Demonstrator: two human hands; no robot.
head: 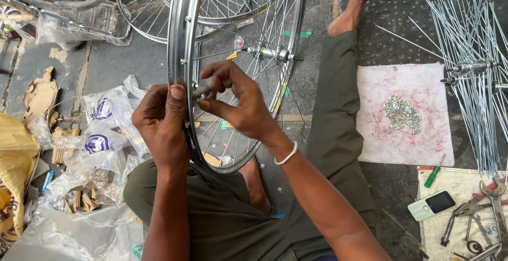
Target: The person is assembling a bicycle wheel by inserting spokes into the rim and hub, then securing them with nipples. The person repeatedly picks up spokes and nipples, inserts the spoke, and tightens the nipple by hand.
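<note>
1. Hands meet at the near edge of a bicycle wheel (182, 39) that stands upright between the person's knees: the left hand (161, 121) wraps the shiny rim with the thumb pressed flat on its outer face, fingers curled behind it
2. Right hand (233, 99) comes in from the spoke side, thumb and forefinger pinched shut on a small metal piece (201, 92) right at the rim; the other fingers are loosely bent above it. What the piece is cannot be told at this size
3. Hub (270, 53) sits well beyond the hands, spokes fanning out to the rim on all sides, so the right hand works in the narrow gaps between them
4. Left of the wheel the floor is crowded with crumpled plastic bags (98, 129) and cardboard scraps, close to the left elbow
5. Right of the outstretched leg lies a pink-stained cloth (370, 139) with a heap of small silver nipples (401, 114) on it, well apart from the hands; bare grey floor shows between leg and cloth
6. Loose spokes (476, 55) lie beyond the cloth, running off the top and right edges
7. Tools (492, 208), a green-handled screwdriver (434, 175) and a small white phone (431, 204) lie at the lower right corner, partly cut off
8. More wheels (143, 7) at the top are cut by the frame, and the upright wheel's own upper part is out of view
</note>
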